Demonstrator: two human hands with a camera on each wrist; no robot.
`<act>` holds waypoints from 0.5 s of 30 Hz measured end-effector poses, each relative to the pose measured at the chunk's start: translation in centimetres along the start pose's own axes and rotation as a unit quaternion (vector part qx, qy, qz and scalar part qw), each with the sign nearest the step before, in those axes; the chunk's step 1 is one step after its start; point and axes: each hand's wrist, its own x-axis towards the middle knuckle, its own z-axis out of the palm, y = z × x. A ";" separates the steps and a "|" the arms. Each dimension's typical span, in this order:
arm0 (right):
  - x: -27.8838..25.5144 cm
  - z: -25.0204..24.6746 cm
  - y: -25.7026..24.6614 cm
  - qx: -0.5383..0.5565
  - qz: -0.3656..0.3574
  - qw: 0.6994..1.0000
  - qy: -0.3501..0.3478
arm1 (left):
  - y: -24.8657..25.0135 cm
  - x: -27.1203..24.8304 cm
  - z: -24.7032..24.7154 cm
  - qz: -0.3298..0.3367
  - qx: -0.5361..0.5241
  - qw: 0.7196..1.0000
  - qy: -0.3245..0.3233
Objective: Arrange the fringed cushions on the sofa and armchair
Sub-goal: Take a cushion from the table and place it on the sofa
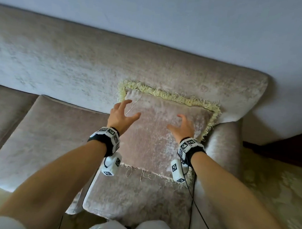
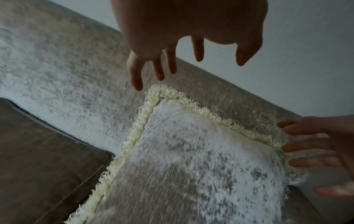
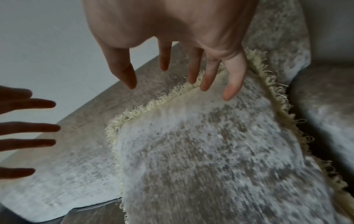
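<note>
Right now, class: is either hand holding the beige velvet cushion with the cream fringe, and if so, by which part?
Neither: left hand and right hand are spread open above the cushion.

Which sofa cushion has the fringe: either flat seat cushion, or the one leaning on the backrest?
The leaning cushion by the right armrest: pale yellow fringe edges it; both seat cushions are plain.

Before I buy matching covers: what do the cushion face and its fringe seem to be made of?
The cushion face looks like taupe velvet or chenille: a short pile with a patchy silvery sheen. Its fringe looks like pale yellow looped cotton or yarn, matte and frayed. Neither fibre is certain.
</note>
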 end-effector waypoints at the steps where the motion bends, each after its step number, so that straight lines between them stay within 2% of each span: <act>1: -0.3 0.1 -0.5 -0.008 -0.006 1.000 -0.002 | 0.2 -0.2 -0.6 0.004 0.002 1.000 0.002; 4: -1.3 0.5 -2.4 -0.021 -0.030 0.999 -0.011 | 0.7 -0.9 -2.4 0.011 0.017 1.000 0.017; 9: -2.7 1.8 -5.8 -0.041 -0.085 0.995 -0.019 | -0.1 -2.7 -5.4 0.004 0.006 0.996 0.088; 15: -5.0 6.6 -11.0 -0.068 -0.152 0.984 -0.056 | -4.3 -6.5 -10.6 -0.051 -0.024 0.988 0.141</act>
